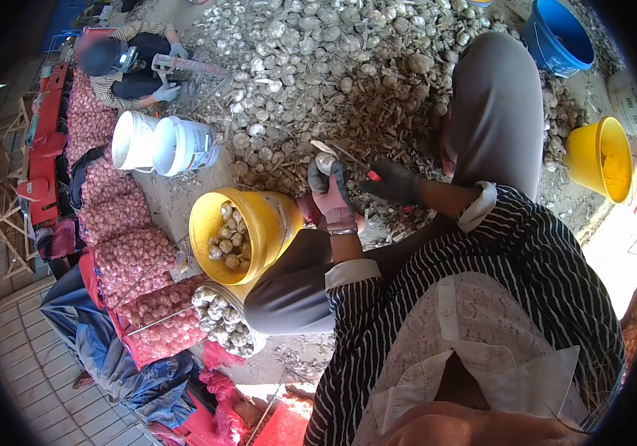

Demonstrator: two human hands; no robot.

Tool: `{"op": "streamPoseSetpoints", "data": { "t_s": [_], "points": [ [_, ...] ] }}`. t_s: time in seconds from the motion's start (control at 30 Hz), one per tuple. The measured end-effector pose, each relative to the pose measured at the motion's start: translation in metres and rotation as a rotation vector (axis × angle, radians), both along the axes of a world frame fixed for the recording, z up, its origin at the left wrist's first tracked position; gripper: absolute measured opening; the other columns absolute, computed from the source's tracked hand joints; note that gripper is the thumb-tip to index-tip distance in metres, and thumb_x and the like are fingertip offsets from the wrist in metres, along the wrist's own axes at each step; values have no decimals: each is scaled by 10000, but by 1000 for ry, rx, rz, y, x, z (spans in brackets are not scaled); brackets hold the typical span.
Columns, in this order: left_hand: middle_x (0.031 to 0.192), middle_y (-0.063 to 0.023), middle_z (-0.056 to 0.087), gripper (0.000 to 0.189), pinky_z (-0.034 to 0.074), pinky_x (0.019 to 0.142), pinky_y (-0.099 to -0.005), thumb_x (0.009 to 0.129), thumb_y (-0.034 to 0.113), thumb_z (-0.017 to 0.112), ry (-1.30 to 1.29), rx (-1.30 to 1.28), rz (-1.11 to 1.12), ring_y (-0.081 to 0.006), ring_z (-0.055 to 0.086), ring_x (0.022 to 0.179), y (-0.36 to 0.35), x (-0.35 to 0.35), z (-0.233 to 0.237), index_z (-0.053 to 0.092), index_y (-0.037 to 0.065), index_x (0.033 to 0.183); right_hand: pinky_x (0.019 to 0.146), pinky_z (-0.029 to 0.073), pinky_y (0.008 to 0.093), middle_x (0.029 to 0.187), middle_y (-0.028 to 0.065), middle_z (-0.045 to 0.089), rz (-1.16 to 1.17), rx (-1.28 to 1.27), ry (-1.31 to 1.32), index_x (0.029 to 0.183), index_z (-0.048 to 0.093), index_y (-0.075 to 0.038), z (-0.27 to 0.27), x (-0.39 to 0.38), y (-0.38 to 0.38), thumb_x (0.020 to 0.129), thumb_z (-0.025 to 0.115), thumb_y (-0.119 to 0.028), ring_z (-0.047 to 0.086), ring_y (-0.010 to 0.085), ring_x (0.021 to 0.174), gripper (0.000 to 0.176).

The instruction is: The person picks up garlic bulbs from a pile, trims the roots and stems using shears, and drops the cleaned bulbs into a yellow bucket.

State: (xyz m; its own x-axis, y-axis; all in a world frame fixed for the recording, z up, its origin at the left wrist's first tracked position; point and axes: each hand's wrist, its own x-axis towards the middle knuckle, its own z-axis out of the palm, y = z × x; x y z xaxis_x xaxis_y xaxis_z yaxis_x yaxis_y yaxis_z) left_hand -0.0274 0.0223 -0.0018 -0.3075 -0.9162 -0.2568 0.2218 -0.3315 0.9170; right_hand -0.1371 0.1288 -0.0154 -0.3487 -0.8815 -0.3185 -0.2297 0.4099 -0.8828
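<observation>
My left hand (331,195), in a pink and grey glove, is closed around a garlic bulb (325,161) with a pale stem pointing up and left. To its right, my right hand (393,183), in a dark glove, grips a tool with a red handle (374,176); its blade is too small to make out clearly. Both hands are above brown leaf litter (385,119) at the near edge of a large garlic heap (296,52). Beside my left knee, a yellow bucket (259,215) lies tilted with several bulbs (230,241) inside.
A container of bulbs (222,321) stands by my left knee. White buckets (184,146), red net sacks (136,256) and a blue tarp (103,342) are at the left. Another person (129,63) sits upper left. Blue (556,37) and yellow (599,159) buckets stand right.
</observation>
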Motion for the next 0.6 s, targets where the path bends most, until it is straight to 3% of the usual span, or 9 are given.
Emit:
{"op": "streamPoseSetpoints", "data": {
  "t_s": [0.07,0.1,0.17,0.2,0.27,0.4,0.47,0.6],
  "points": [
    [1163,-103,578,482,477,904,-300,805,-24,626,-70,-298,-37,-197,583,1041,-7,6,-22,482,24,1263,804,477,413,992,190,638,109,79,39,1125,532,-74,18,-11,1,823,620,-461,631,312,946,498],
    [1163,-103,578,482,477,904,-300,805,-24,626,-68,-293,-39,-197,583,1041,-7,6,-22,482,24,1263,804,477,413,992,190,638,107,85,40,1125,532,-74,20,-12,-1,823,620,-461,631,312,946,498],
    [1206,-88,559,540,438,948,-305,759,-68,609,-421,-516,-132,-193,557,1079,-9,11,-18,475,15,1275,790,482,399,977,166,647,154,137,52,1093,570,-74,22,-15,-4,814,631,-482,635,260,926,498],
    [1206,-88,559,540,438,948,-305,759,-68,609,-418,-513,-136,-193,557,1079,-8,12,-15,475,15,1275,790,482,399,977,166,647,149,142,53,1093,570,-74,13,-15,-4,814,631,-482,635,260,926,498],
    [1220,-72,551,581,410,974,-302,735,-68,618,-472,-677,-211,-179,532,1107,-7,12,-11,468,23,1289,686,493,360,844,110,621,70,82,-101,1009,561,-42,-15,-9,-4,800,696,-422,607,211,770,454],
    [1310,-103,494,642,424,971,-313,747,-59,609,-479,-679,-253,-186,504,1164,-9,15,-16,404,31,1349,656,489,353,816,105,616,86,345,-413,965,565,-37,16,-17,-8,814,687,-416,604,205,735,425],
    [1322,-119,482,639,412,981,-325,754,-23,625,-260,-316,-142,-214,506,1171,-6,11,-17,401,33,1350,752,484,369,928,148,645,157,105,-206,1055,577,-45,10,-15,-7,821,641,-458,617,205,860,479],
    [1309,-116,497,598,408,983,-324,787,-24,598,-169,-264,-159,-220,508,1170,-1,7,-14,406,35,1351,751,485,357,912,151,647,164,38,-66,1039,575,-42,9,-15,-7,826,640,-426,620,207,856,443]
  ]
}}
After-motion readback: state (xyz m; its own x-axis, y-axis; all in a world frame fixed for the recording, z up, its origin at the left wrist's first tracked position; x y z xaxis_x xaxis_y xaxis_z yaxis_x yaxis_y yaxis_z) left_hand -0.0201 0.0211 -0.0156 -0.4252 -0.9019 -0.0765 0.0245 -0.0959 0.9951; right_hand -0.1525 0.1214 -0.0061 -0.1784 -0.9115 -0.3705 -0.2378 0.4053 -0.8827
